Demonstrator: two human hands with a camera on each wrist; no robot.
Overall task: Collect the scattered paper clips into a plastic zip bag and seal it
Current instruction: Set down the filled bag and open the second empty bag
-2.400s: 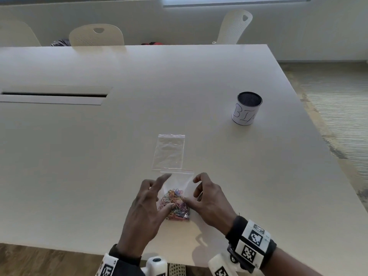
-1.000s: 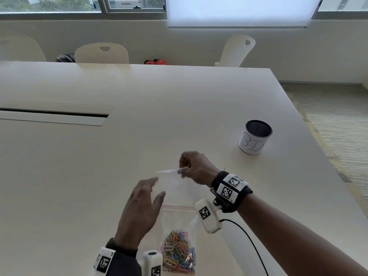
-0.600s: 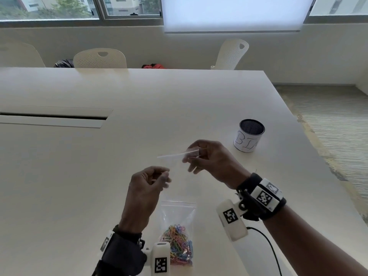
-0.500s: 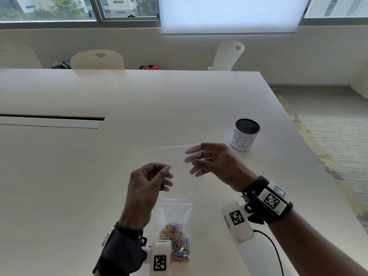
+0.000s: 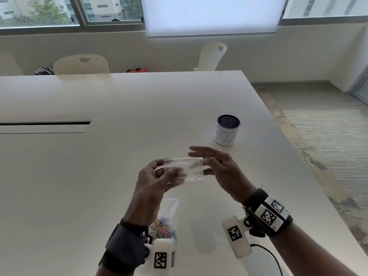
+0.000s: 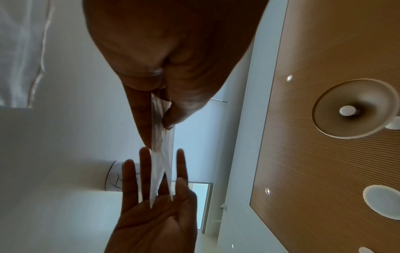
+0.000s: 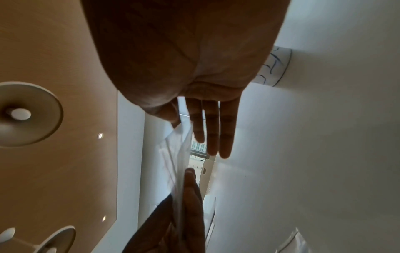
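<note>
i'm pinching an empty zip bag (image 5: 184, 169) in my left hand (image 5: 154, 183), right hand (image 5: 221, 168) released beside it; next i'm prying its mouth open.

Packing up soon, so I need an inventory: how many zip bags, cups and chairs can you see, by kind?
Zip bags: 2, an empty zip bag held up and a zip bag of paper clips on the table
Cup labelled BIN: 1
Chairs: 3 ()
Total: 6

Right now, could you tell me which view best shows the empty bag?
The head view: the whole empty bag faces the camera, held by the left hand. Both wrist views catch it only edge-on, as a thin clear strip.
</note>
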